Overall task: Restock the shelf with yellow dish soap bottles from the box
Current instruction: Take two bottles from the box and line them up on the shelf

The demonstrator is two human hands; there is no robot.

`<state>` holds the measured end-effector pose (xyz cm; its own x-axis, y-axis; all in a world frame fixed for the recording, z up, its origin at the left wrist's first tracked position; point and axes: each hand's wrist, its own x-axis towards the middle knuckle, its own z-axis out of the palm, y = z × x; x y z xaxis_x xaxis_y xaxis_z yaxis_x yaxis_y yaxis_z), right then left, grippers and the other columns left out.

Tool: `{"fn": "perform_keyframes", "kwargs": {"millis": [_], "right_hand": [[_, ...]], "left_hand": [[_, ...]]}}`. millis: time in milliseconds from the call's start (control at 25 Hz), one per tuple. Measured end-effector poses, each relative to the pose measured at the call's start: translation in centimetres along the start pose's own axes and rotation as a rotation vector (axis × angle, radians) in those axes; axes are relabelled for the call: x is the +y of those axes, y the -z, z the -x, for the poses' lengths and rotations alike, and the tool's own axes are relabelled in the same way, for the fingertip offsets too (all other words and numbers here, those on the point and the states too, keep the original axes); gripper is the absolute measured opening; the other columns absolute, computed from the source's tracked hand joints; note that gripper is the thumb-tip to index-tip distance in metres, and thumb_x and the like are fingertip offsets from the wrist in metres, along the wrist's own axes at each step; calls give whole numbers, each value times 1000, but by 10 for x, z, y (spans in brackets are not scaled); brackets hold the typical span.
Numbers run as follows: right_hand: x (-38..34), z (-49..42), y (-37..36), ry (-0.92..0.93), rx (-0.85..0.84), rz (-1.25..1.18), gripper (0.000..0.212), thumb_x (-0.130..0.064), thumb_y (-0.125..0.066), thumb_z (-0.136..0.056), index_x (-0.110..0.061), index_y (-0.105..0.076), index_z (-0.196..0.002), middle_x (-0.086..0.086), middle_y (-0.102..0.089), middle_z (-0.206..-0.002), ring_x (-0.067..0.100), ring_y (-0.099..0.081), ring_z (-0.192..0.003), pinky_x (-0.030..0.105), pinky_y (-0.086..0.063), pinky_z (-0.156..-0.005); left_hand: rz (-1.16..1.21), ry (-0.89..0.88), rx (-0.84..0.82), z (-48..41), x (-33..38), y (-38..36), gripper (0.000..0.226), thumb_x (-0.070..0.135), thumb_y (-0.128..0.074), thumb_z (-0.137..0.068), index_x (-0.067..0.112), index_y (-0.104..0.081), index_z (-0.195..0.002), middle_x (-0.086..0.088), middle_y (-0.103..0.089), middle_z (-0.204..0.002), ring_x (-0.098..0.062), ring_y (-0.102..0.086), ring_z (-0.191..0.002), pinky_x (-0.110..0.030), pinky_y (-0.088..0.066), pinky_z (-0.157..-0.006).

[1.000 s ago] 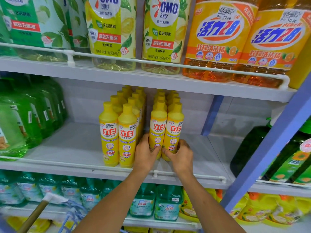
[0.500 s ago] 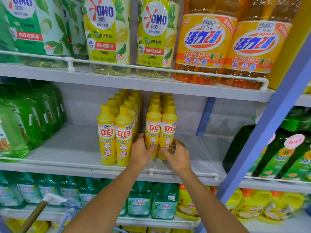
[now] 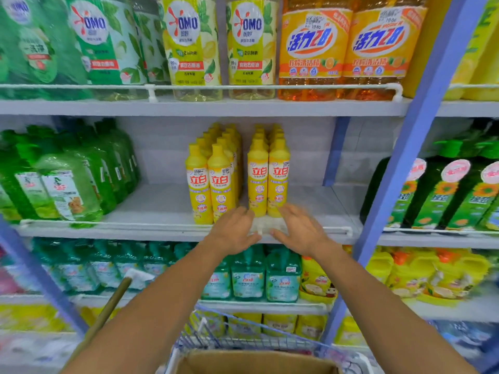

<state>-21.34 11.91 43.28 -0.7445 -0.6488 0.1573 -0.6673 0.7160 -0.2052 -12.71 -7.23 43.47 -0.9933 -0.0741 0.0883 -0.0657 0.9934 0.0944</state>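
Yellow dish soap bottles stand in rows on the middle shelf [image 3: 151, 206], a left double row [image 3: 209, 184] and a right double row [image 3: 268, 179]. My left hand [image 3: 233, 232] and my right hand [image 3: 301, 230] hover just in front of the right rows, at the shelf's white rail [image 3: 135, 222]. Both hands are empty with fingers spread, blurred by motion. The rim of a cardboard box [image 3: 253, 361] shows at the bottom, inside a wire cart [image 3: 243, 338].
Green bottles [image 3: 67, 176] fill the shelf's left part. Large detergent bottles [image 3: 348, 47] stand on the shelf above, teal bottles [image 3: 248, 276] below. A blue upright post [image 3: 421, 125] borders the bay on the right. A wooden handle [image 3: 108, 309] leans at lower left.
My hands let go of the front right bottles and pulled back toward me over the rail. The camera moved back, bringing the cart and box into view.
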Motion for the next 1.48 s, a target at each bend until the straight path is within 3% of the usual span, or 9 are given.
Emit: {"fn": "perform_keyframes", "kwargs": {"millis": [240, 480, 600, 880, 1120, 1280, 1360, 1480], "right_hand": [[-67, 70, 3, 12, -78, 218, 86, -69, -49, -92, -17, -28, -157, 12, -26, -164, 32, -25, -150, 47, -30, -120], [-145, 129, -29, 26, -139, 268, 84, -66, -50, -94, -16, -30, -157, 12, -33, -160, 34, -33, -145, 45, -40, -112], [-159, 152, -57, 15, -192, 220, 82, -65, -52, -93, -16, -31, -156, 11, -34, -159, 32, -33, -145, 46, -39, -113], [-129, 201, -142, -50, -362, 116, 74, -59, -54, -96, -12, -38, -151, 12, -41, -153, 32, -38, -141, 45, -43, -109], [-83, 227, -247, -132, -551, 9, 78, -63, -53, -94, -7, -43, -147, 11, -41, -155, 35, -35, -145, 46, -40, -110], [-59, 231, -319, -126, -696, -73, 62, -61, -54, -94, -12, -56, -131, 10, -53, -136, 37, -45, -131, 47, -47, -100], [-50, 233, -357, -142, -723, -114, 63, -61, -55, -93, -14, -52, -135, 11, -53, -137, 37, -47, -131, 45, -47, -98], [-48, 235, -414, -176, -798, -155, 80, -59, -54, -94, -11, -32, -154, 16, -37, -156, 39, -38, -142, 46, -44, -105]], "left_hand": [[-122, -64, -17, 92, -15, 5, 72, 61, -56, -91, 10, -43, -141, -13, -51, -138, -33, -49, -128, -47, -43, -105], [-85, -64, -43, 188, -39, -31, 74, 62, -57, -88, 10, -42, -138, -13, -54, -127, -35, -52, -123, -49, -44, -101], [-95, -47, -117, 219, -40, -53, 75, 63, -56, -89, 10, -40, -140, -14, -52, -132, -35, -50, -126, -48, -42, -103], [-29, -30, -317, 253, -29, -153, 74, 59, -58, -90, 10, -40, -143, -17, -45, -147, -36, -42, -136, -50, -37, -112], [15, 81, -558, 260, -29, -258, 66, 57, -59, -88, 13, -47, -136, -18, -50, -137, -38, -46, -131, -51, -37, -111], [55, 151, -638, 255, -38, -318, 64, 58, -61, -88, 14, -45, -132, -15, -50, -136, -36, -47, -130, -47, -42, -106], [98, 195, -684, 252, -46, -350, 65, 58, -58, -89, 13, -44, -133, -16, -51, -136, -39, -49, -129, -47, -44, -104], [226, 260, -770, 255, -62, -402, 72, 63, -51, -82, 16, -44, -137, -17, -60, -132, -40, -58, -120, -45, -50, -96]]}}
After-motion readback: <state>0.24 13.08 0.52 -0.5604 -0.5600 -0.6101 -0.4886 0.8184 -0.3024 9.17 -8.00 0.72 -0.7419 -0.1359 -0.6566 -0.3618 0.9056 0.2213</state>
